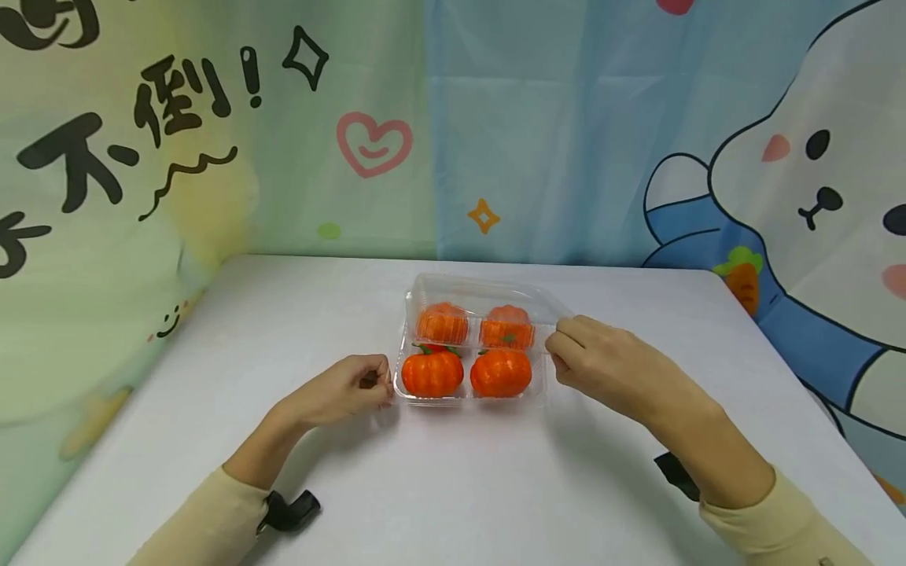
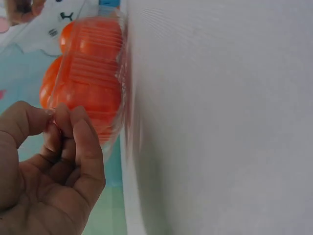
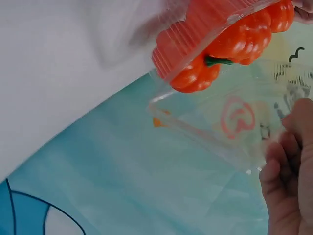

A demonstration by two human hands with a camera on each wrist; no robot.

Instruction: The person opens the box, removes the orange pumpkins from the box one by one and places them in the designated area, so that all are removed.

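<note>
A clear plastic clamshell box [image 1: 467, 399] sits on the table with several small orange pumpkins [image 1: 432, 374] in its compartments, glossy and green-stemmed. Its hinged lid [image 1: 481, 289] stands partly raised, tilted up over the back row. At the box's front left corner, my left hand [image 1: 351, 384] pinches the rim between thumb and fingertips. On the other side, my right hand [image 1: 612, 363] pinches the lid's free edge at the right. The right wrist view has the see-through lid [image 3: 210, 132] angled away from the tray, fingers curled at its edge.
The box stands on a white table [image 1: 453, 487]. Behind it hangs a printed cloth [image 1: 524, 141] with a cartoon bear, a heart and dark lettering. A black strap piece [image 1: 292, 511] sticks out by the left sleeve, another [image 1: 678, 476] under the right wrist.
</note>
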